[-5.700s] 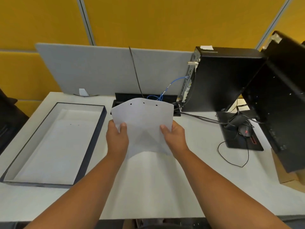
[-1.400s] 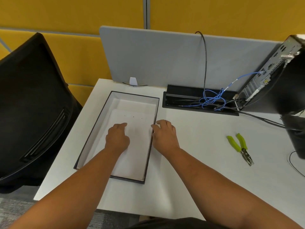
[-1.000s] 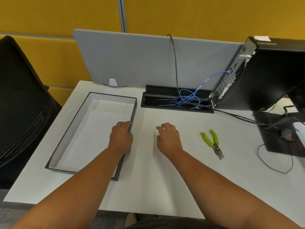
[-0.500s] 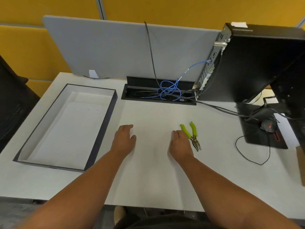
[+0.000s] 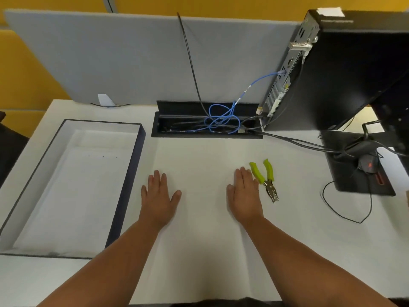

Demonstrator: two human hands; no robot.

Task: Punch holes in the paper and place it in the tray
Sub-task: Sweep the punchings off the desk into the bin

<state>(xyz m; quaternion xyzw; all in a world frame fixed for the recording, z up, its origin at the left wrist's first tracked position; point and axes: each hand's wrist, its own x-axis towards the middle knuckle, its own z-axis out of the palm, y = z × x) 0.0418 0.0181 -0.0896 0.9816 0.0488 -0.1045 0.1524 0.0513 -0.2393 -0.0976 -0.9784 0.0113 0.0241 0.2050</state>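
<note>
Both hands flat, palms down on the white counter (image 5: 203,251), holding nothing. Left hand (image 5: 157,200): fingers straight and close together, thumb splayed out toward the right hand. Right hand (image 5: 244,197): fingers straight, pressed together, pointing away from the body.

Landmark = hole punch (image 5: 264,178), plier type, lime-green handles. It lies on the counter just beside the right hand, on its outer side; the near green handle sits right at the little-finger edge, contact or not I cannot tell. Long axis runs near-far with a slight slant: metal nose points toward the person and a bit right, handles splayed open toward the far side.

Well left of the punch, past both hands: tray (image 5: 124,196), dark-rimmed, white inside, long axis near-far. Paper (image 5: 73,191) lies flat in it, long axis along the tray's; small dark dots near its far edge look like the punched holes, too small to be sure.

Right of the punch: black pad (image 5: 345,173) with a dark mouse (image 5: 367,165) showing a red light, thin black cable (image 5: 345,214) looped on the counter.

Beyond the punch: open cable hatch (image 5: 208,122) in the counter with a tangle of blue cable (image 5: 223,120). Behind it a grey divider panel (image 5: 132,58). Far right of the punch: black PC tower (image 5: 345,69), rear ports facing left, white sticker on top. Faint lettering on the top face, not readable. Yellow wall (image 5: 26,69) behind everything.
</note>
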